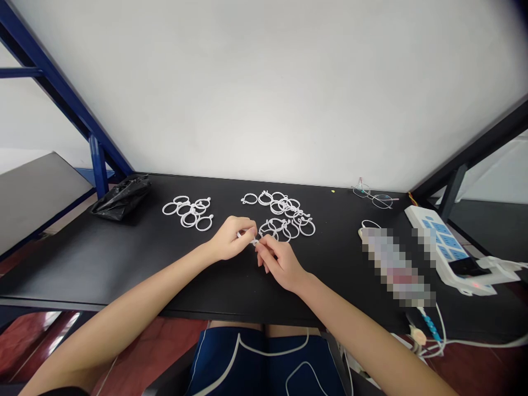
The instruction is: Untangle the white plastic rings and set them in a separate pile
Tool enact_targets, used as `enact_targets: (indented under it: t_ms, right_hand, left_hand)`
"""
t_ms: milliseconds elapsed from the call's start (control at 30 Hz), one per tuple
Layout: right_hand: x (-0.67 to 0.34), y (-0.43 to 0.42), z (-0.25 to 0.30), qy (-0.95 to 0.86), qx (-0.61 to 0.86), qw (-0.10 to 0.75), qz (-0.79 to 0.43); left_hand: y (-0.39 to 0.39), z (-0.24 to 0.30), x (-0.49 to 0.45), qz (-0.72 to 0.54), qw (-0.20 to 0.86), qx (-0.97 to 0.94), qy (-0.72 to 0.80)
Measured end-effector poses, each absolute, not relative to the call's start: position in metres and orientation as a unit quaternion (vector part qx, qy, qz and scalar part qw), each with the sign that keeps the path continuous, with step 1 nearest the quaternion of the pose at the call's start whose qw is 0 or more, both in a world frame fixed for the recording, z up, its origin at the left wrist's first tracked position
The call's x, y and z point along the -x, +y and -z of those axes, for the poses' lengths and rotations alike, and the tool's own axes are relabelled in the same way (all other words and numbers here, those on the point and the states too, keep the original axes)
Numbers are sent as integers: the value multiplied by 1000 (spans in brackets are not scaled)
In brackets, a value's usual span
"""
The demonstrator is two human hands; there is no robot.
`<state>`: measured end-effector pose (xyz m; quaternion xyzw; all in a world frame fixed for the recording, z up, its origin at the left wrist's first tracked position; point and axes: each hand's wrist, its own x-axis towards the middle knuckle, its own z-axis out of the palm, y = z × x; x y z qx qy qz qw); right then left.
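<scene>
Between my two hands is a small white plastic ring (241,234), partly hidden by the fingers. My left hand (233,237) is closed around the ring's left side, thumb and fingers pinching it. The fingertips of my right hand (282,263) pinch the small end piece of the same ring. Just beyond the hands lies a pile of several white rings (284,206), each with a small tab, some overlapping. A smaller group of white rings (190,214) lies to the left of my left hand.
A crumpled black plastic bag (124,198) sits at the table's back left. Glasses (373,197) lie at the back right. A blurred-out phone-like object (396,267), a white power strip (445,242) and cables (441,330) occupy the right side. Blue metal posts (98,165) flank the black table (74,258).
</scene>
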<state>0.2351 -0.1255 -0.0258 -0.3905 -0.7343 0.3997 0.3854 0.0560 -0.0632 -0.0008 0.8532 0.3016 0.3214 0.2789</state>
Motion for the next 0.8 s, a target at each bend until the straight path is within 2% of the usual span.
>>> enact_targets:
  t_ms: [300, 800]
  right_hand:
    - [-236, -126, 28, -731, 392, 400, -391]
    - [-235, -125, 27, -736, 392, 403, -378]
  left_hand:
    - [-63, 3, -56, -310, 345, -834, 299]
    - [-66, 2, -61, -310, 369, -806, 344]
